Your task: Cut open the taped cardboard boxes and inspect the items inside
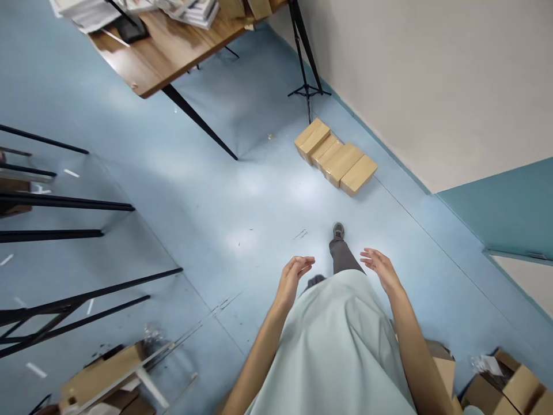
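Observation:
My left hand (297, 271) is held in the air in front of my body, fingers stretched and slightly bent, with nothing in it. Opposite it, my right hand (380, 265) hovers with its fingers apart, also holding nothing. The two palms roughly face each other with a gap between them. Beyond my hands, a row of several brown cardboard boxes (343, 164) sits on the blue floor near the wall. Neither hand touches the boxes.
A wooden table (173, 49) with papers stands ahead on the left. Beside its black leg is a small tripod (306, 89). Black metal legs (86, 202) line the left side. Open cartons (505, 383) lie behind me at right, and flattened cardboard (101, 374) at lower left.

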A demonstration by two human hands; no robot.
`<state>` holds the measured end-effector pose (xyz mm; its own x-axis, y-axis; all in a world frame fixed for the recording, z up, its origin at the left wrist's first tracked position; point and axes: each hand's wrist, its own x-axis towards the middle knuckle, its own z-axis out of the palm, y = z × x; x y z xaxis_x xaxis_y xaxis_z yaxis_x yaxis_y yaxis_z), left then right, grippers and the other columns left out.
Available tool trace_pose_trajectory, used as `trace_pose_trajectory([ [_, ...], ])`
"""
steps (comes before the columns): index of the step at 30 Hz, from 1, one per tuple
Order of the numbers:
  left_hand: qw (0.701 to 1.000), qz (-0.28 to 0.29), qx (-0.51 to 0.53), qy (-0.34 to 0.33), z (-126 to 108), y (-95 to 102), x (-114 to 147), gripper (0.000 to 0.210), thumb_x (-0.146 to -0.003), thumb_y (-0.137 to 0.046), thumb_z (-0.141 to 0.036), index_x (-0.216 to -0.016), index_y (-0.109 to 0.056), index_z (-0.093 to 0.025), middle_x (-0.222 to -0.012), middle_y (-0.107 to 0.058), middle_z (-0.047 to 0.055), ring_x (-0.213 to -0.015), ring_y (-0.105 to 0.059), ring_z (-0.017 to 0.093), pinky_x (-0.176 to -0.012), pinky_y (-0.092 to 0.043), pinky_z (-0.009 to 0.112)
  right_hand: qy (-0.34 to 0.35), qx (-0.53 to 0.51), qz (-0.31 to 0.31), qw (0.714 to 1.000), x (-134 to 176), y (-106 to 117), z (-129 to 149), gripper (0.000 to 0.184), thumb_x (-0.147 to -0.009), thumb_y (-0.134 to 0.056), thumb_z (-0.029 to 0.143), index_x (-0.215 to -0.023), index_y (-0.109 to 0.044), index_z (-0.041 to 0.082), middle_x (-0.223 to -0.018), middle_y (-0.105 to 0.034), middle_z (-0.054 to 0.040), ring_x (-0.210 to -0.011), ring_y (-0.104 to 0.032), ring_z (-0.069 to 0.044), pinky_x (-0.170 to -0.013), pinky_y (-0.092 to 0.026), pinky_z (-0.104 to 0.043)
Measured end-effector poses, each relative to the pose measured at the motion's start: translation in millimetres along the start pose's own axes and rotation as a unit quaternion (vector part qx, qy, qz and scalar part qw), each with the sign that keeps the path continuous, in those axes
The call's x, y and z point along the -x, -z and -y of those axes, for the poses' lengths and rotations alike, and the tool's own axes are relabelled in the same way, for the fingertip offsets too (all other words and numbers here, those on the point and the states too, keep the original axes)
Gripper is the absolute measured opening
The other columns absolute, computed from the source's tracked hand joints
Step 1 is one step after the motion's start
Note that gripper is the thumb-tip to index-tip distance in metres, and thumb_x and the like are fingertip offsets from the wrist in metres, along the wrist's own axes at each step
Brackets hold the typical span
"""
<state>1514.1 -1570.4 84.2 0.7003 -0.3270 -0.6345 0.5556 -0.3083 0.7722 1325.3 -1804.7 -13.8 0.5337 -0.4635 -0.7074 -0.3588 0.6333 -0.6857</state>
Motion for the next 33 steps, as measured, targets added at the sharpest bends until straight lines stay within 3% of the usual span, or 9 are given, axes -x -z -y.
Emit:
trace_pose_trajectory([
  [4,1.0,0.013,-0.003,0.009,-67.5,-34.4,-62.0,0.04,-0.087,-0.076,-0.063,-0.085,-0.08,-0.024,-0.117,-0.085,0.014,-0.127,-0.076,0.038,-0.12,-0.056,0.052,0.002,0.027,0.029,0.999,-76.7,-37.5,92.9,0.064,-0.082,-0.086,0.08,-0.118,-0.084,0.027,-0.128,-0.086,-0.0136,-0.114,-0.083,-0.033,-0.111,-0.06,-0.052],
  [7,1.0,0.0,0.022,0.014,-109.0,-40.5,-105.3,0.032,-0.087,-0.082,-0.057,-0.086,-0.076,-0.025,-0.123,-0.084,0.012,-0.129,-0.075,0.036,-0.12,-0.055,0.051,-0.01,0.055,0.039,0.998,-130.7,-68.3,151.1,0.063,-0.082,-0.086,0.079,-0.117,-0.084,0.027,-0.127,-0.086,-0.0124,-0.114,-0.082,-0.032,-0.111,-0.059,-0.051],
  [12,0.997,-0.036,0.04,0.048,-160.3,-15.9,-183.1,0.029,-0.081,-0.086,-0.05,-0.081,-0.071,-0.025,-0.127,-0.083,0.013,-0.127,-0.076,0.037,-0.12,-0.054,0.054,-0.025,0.084,0.06,0.994,-211.3,-130.4,220.2,0.057,-0.084,-0.087,0.074,-0.116,-0.085,0.027,-0.127,-0.086,-0.0125,-0.114,-0.082,-0.032,-0.111,-0.059,-0.051],
  [16,0.998,-0.031,0.01,0.059,-197.1,11.1,-267.5,0.026,-0.079,-0.086,-0.045,-0.08,-0.069,-0.025,-0.124,-0.084,0.013,-0.124,-0.077,0.038,-0.117,-0.055,0.055,-0.039,0.085,0.048,0.994,-259.1,-180.3,254.5,0.058,-0.084,-0.086,0.075,-0.117,-0.085,0.026,-0.128,-0.086,-0.0133,-0.113,-0.082,-0.033,-0.108,-0.06,-0.05],
  [19,0.996,-0.01,-0.087,0.03,-222.8,25.6,-355.5,0.026,-0.081,-0.078,-0.046,-0.079,-0.064,-0.025,-0.115,-0.086,0.013,-0.119,-0.079,0.035,-0.112,-0.059,0.053,-0.06,0.089,0.029,0.994,-294.0,-216.2,266.8,0.064,-0.084,-0.084,0.079,-0.12,-0.085,0.026,-0.129,-0.086,-0.0142,-0.114,-0.082,-0.033,-0.106,-0.06,-0.049],
  [22,0.976,-0.004,-0.217,-0.008,-241.0,35.6,-462.9,0.023,-0.09,-0.065,-0.047,-0.083,-0.062,-0.025,-0.113,-0.085,0.012,-0.117,-0.08,0.032,-0.109,-0.061,0.051,-0.094,0.091,0.029,0.991,-339.9,-254.3,265.3,0.072,-0.081,-0.082,0.083,-0.122,-0.083,0.025,-0.129,-0.086,-0.0157,-0.114,-0.083,-0.034,-0.105,-0.061,-0.048],
  [26,0.951,-0.04,-0.308,-0.004,-245.9,44.5,-617.0,0.024,-0.092,-0.071,-0.042,-0.104,-0.07,-0.022,-0.13,-0.079,0.018,-0.135,-0.072,0.037,-0.121,-0.055,0.057,-0.156,0.083,0.025,0.984,-413.0,-307.5,247.2,0.076,-0.073,-0.084,0.087,-0.116,-0.083,0.024,-0.124,-0.086,-0.0175,-0.111,-0.084,-0.035,-0.104,-0.061,-0.05],
  [29,0.931,-0.057,-0.361,0.004,-237.8,45.4,-727.4,0.057,-0.088,-0.082,-0.039,-0.137,-0.067,-0.014,-0.158,-0.063,0.029,-0.153,-0.058,0.047,-0.132,-0.043,0.063,-0.185,0.069,0.044,0.979,-466.5,-343.8,228.1,0.076,-0.074,-0.084,0.087,-0.116,-0.083,0.024,-0.124,-0.086,-0.0175,-0.111,-0.083,-0.035,-0.105,-0.059,-0.051],
  [33,0.868,-0.014,-0.495,-0.034,-221.2,35.2,-861.9,0.104,-0.091,-0.087,-0.04,-0.175,-0.035,-0.01,-0.187,-0.024,0.03,-0.174,-0.026,0.049,-0.138,-0.033,0.062,-0.195,0.054,0.061,0.977,-530.3,-380.1,197.1,0.082,-0.076,-0.08,0.093,-0.12,-0.083,0.024,-0.124,-0.086,-0.0171,-0.11,-0.083,-0.035,-0.104,-0.059,-0.052],
])
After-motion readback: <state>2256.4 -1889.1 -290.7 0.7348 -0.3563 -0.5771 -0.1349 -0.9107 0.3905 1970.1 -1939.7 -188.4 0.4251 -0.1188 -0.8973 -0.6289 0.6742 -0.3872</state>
